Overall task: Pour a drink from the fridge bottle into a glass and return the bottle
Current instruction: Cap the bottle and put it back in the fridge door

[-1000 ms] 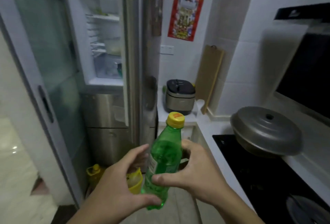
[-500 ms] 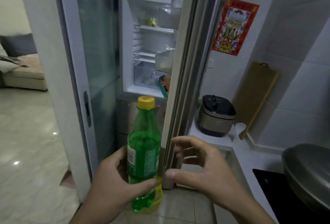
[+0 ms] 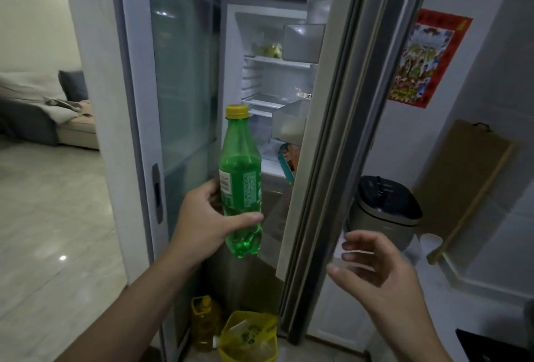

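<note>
**Bottle held upright before the open fridge**

The left hand [image 3: 202, 217] grips the green bottle [image 3: 241, 185] around its lower body, thumb across the front and fingers curled behind. The bottle's long axis is near vertical, yellow cap [image 3: 237, 111] uppermost, in front of the open fridge [image 3: 271, 78] compartment. The right hand [image 3: 378, 272] hovers apart, fingers loosely curled and slightly spread, holding nothing, near the fridge door [image 3: 332, 130].

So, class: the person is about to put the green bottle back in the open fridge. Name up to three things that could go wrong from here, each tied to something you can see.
1. Only the left hand holds the green bottle, low on its body; the grip might slip.
2. The fridge door stands close beside the bottle, which could knock its edge.
3. The oil jug and yellow bag sit on the floor below; a dropped bottle would likely hit them.
</note>
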